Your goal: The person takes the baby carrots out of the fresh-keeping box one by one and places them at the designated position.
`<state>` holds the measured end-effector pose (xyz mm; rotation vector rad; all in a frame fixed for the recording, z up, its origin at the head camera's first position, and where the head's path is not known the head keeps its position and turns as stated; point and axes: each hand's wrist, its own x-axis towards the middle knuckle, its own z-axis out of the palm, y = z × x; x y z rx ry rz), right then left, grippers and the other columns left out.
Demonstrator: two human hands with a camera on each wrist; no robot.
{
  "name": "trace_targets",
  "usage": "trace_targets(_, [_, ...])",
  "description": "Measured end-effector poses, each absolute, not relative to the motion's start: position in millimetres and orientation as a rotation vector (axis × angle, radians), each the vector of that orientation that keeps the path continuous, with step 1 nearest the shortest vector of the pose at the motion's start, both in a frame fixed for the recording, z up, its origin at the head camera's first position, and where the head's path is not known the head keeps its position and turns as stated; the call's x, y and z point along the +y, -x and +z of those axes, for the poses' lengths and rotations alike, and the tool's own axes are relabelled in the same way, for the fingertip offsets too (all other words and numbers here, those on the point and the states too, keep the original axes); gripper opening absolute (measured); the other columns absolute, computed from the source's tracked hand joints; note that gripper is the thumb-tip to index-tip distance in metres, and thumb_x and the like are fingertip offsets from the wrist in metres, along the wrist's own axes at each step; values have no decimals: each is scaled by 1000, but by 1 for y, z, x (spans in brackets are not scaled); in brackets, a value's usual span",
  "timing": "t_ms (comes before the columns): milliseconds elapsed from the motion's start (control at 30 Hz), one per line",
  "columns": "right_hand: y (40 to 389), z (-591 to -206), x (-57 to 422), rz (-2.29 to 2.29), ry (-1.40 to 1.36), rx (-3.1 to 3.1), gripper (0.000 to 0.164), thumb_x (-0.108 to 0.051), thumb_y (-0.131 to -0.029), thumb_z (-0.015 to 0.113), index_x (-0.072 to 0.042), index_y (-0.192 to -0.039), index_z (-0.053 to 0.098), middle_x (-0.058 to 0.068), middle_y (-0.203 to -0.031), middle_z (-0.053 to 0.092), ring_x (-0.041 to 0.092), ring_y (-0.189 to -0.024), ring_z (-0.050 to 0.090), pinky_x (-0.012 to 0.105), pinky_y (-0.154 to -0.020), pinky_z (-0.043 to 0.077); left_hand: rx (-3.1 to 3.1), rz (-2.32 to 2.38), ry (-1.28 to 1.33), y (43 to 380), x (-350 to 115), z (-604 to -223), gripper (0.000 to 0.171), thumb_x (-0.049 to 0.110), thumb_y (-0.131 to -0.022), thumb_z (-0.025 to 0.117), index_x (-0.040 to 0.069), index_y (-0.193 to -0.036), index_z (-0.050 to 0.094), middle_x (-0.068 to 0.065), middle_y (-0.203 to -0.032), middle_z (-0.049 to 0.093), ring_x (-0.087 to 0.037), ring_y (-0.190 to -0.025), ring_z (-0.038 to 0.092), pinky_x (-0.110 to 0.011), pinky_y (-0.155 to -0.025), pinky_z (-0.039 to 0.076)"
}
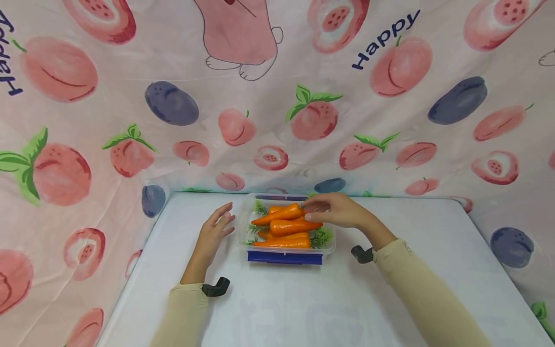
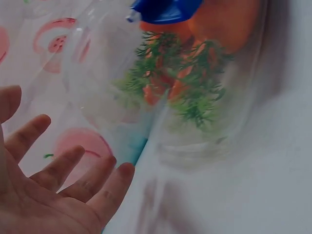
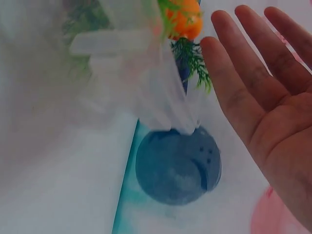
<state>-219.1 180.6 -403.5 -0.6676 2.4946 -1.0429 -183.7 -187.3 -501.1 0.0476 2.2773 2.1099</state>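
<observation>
A clear plastic container (image 1: 242, 243) with blue clips (image 1: 284, 258) stands on the table, holding several orange toy-like carrots (image 1: 289, 226) with feathery green tops (image 1: 322, 237). Just left of its wall is my left hand (image 1: 213, 232), palm toward the box, fingers spread and holding nothing. My right hand (image 1: 340, 209) hovers over the far right part of the box, its fingertips close to the carrots there. In the right wrist view the right hand (image 3: 273, 92) has extended fingers beside an orange carrot end (image 3: 187, 22). The left wrist view shows the left hand (image 2: 63, 190) with bare, spread fingers.
The white table (image 1: 277, 308) reaches forward from the box toward my body. Behind and at the sides hangs a pink fruit-print cloth (image 1: 269, 96). Black wrist devices (image 1: 217, 287) are on both sleeves.
</observation>
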Motion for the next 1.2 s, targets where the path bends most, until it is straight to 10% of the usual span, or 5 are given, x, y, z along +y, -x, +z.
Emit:
trace_targets(933, [251,-404,127,-737,711,2186,51,-46,-88,78,-17,-129,70,-5,-120,72,16,-113,65,39,-99,56,2260,2080,56,197,-162,-524,54,40,-105,55,24,-156,43,-7,-163,40,-33,-151,34,-73,-116,27])
trace_targets(1200, [248,-403,122,-757,568,2022,47,-37,-88,80,-17,-130,69,0,-136,58,22,-110,60,51,-94,58,2253,2120,11,203,-162,-533,55,39,-105,56,23,-156,43,-8,-163,40,-29,-153,32,-61,-125,23])
